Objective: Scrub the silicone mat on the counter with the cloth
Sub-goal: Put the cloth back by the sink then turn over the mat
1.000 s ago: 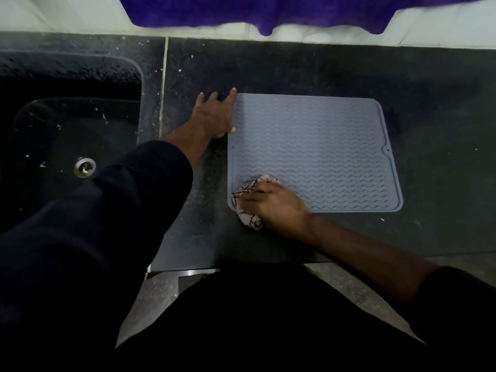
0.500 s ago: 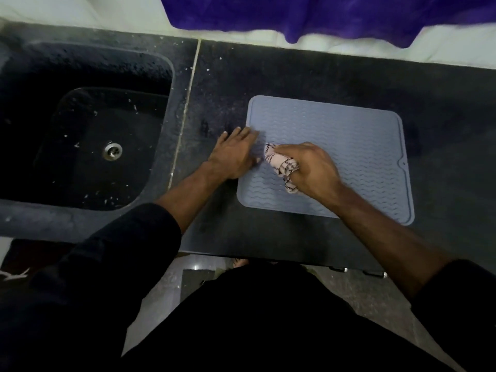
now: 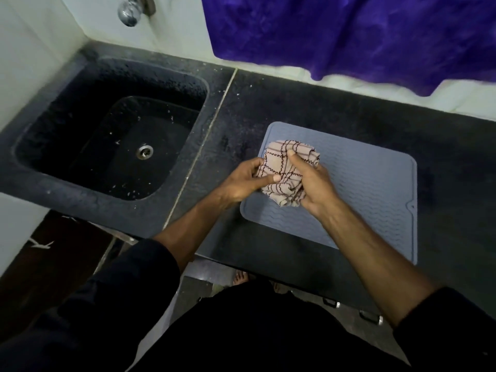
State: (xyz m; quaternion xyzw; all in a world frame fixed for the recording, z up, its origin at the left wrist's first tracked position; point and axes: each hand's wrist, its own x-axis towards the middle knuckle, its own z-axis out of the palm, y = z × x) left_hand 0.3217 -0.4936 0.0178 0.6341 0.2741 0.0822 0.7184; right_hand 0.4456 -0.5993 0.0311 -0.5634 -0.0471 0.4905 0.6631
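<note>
1. Both hands have come together since half a second ago: then the left hand lay flat at the left edge of the silicone mat while the right hand alone rubbed with the checked cloth; now the two hold the cloth between them, raised over the mat's left part.
2. Left hand: thumb laid across the front of the cloth, fingers curled behind it, pinching its left side. Right hand: fingers wrapped round the right side, one fingertip pressing on the top fold.
3. The cloth is bunched and creased, so it looks soft, light and limp; it should fold or wad to any shape. A compact wad gripped in the palm would likely scrub best.
4. The mat lies flat on the dark counter, to the right of the sink, its near edge close to the counter's front edge. Thin and ridged, it looks flexible and may slide; pinning its left edge seems wise.
5. A purple towel hangs on the wall behind the mat.
</note>
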